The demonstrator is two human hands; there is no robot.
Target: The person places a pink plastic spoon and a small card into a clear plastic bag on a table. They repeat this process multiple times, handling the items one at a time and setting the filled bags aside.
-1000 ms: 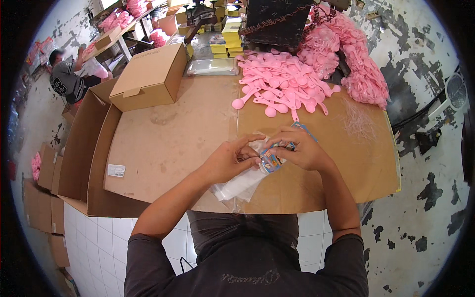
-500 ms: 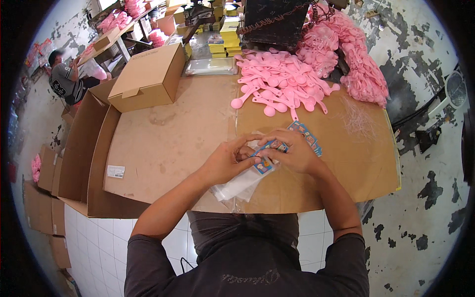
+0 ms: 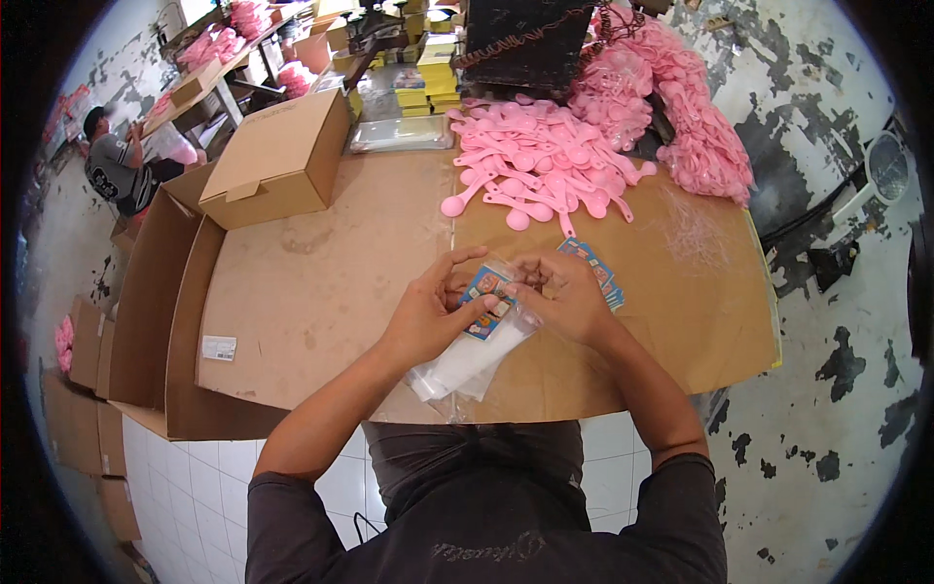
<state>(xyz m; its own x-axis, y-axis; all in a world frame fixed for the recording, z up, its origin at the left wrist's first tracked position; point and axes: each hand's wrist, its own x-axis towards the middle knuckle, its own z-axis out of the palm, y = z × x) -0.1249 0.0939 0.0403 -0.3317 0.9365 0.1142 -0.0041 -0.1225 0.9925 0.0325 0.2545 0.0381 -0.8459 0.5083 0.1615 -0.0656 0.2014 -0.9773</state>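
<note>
A blue card with coloured pictures is tilted over the middle of the table. My left hand pinches its left side, thumb on the front. On the card's right side, my right hand has thumb and fingers closed on clear plastic film at its edge; whether the card is inside the film I cannot tell. Below both hands lies a stack of clear plastic bags. Just beyond my right hand, more blue cards are fanned out on the cardboard.
A heap of pink plastic scoops covers the far middle, with bagged pink scoops behind it. A closed carton and an open box stand at left. Packs of clear sleeves lie at the back. Another person sits far left.
The card has been turned more upright and its front now faces up between my hands. My right hand has shifted off its face to its right edge.
</note>
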